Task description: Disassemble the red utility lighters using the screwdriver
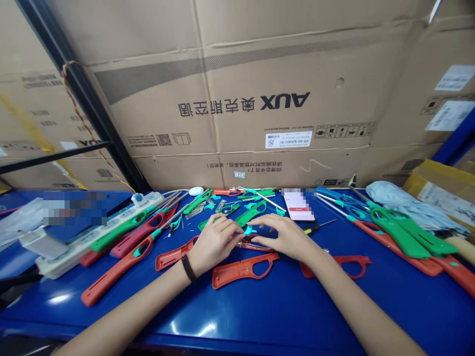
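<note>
My left hand [217, 242] is closed, its fingertips together at a small teal plastic piece [251, 230]. Facing it from the right, my right hand [284, 236] has its thumb and index finger apart, close to that same piece. Under the fingers lie thin metal parts [256, 245], partly hidden. An orange lighter casing half [237, 272] rests on the table just below my hands. Another orange casing half [172, 254] lies partly behind my left hand, and a third [356, 265] lies beyond my right forearm.
Long-nosed lighters [118, 272] lie left beside a white power strip [85, 242]; more lighters [404, 232] are piled right. Green casings [250, 213], a phone [298, 205] and a screwdriver [315, 227] lie behind my hands. A large cardboard box [237, 64] walls the table's back.
</note>
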`<state>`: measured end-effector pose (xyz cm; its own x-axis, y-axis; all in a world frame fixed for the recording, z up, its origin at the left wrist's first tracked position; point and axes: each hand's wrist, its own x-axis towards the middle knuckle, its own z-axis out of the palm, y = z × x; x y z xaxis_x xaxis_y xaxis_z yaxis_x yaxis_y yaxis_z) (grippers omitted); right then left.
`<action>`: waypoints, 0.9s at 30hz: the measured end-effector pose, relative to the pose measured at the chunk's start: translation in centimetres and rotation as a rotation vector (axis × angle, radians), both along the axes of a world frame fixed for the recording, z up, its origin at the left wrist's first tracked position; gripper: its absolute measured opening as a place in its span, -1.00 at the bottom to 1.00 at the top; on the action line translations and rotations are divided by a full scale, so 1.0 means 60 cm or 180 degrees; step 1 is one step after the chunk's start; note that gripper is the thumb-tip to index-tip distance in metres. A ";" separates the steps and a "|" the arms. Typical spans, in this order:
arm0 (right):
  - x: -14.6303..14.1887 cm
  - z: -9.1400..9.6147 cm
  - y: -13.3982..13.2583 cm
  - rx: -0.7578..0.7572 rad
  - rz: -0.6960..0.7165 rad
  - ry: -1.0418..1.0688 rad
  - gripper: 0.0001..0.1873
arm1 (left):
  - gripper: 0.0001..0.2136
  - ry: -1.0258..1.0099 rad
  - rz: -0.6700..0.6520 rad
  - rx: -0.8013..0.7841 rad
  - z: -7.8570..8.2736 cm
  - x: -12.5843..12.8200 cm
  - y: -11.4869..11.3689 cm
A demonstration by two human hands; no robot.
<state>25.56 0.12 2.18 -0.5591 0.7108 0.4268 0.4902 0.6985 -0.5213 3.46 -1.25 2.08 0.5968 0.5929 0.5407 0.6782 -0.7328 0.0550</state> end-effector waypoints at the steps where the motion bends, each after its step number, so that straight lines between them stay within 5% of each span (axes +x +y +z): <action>1: -0.002 -0.002 -0.001 0.0005 0.0008 -0.0015 -0.67 | -0.91 -0.0025 -0.0082 0.0101 -0.003 0.002 -0.003; 10: -0.008 -0.004 -0.007 -0.0047 -0.0096 -0.0167 -0.76 | -0.88 -0.0077 -0.0320 0.0402 -0.007 0.002 -0.005; 27: -0.019 0.000 -0.015 -0.0399 -0.0343 0.0115 -0.89 | -0.68 -0.0839 -0.0461 -0.0061 -0.025 0.003 -0.003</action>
